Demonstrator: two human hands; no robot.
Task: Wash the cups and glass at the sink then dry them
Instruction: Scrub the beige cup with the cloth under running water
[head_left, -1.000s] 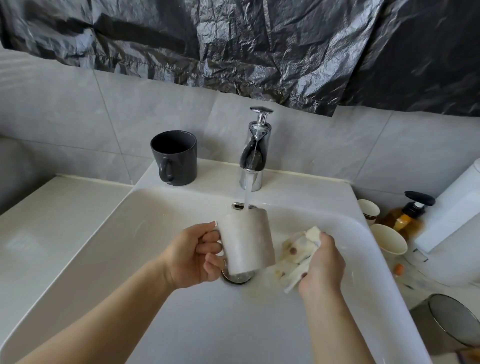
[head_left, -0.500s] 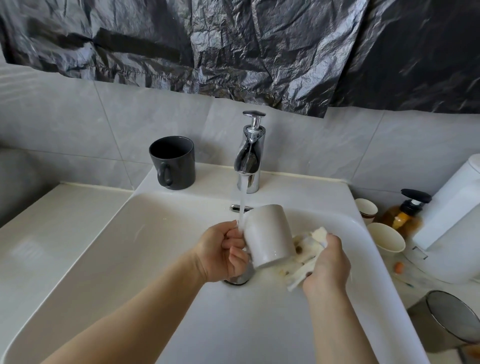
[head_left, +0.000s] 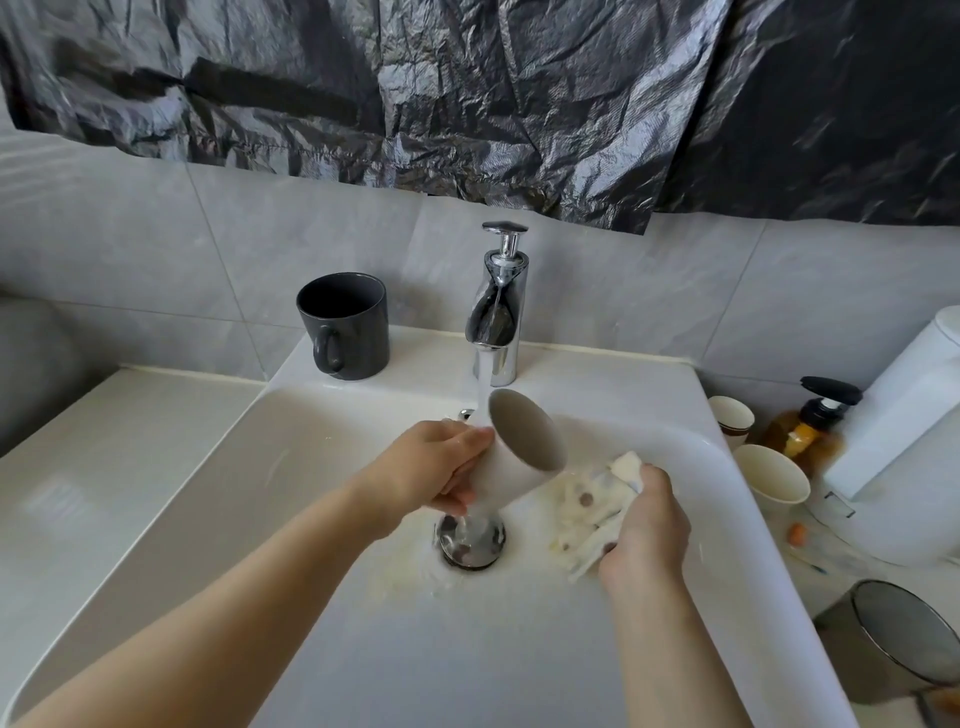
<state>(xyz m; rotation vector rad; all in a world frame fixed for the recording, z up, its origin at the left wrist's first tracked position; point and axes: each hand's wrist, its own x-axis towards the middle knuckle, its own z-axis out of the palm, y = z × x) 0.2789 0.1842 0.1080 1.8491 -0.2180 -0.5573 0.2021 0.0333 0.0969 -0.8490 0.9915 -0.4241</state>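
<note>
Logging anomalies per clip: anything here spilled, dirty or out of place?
Yellowish residue smears the sink beside the drain, and the cloth the right hand grips is stained with brown spots. Crumpled black plastic hangs over the wall tiles.

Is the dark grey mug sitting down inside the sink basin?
No, the dark grey mug stands upright on the sink ledge, left of the tap.
</note>
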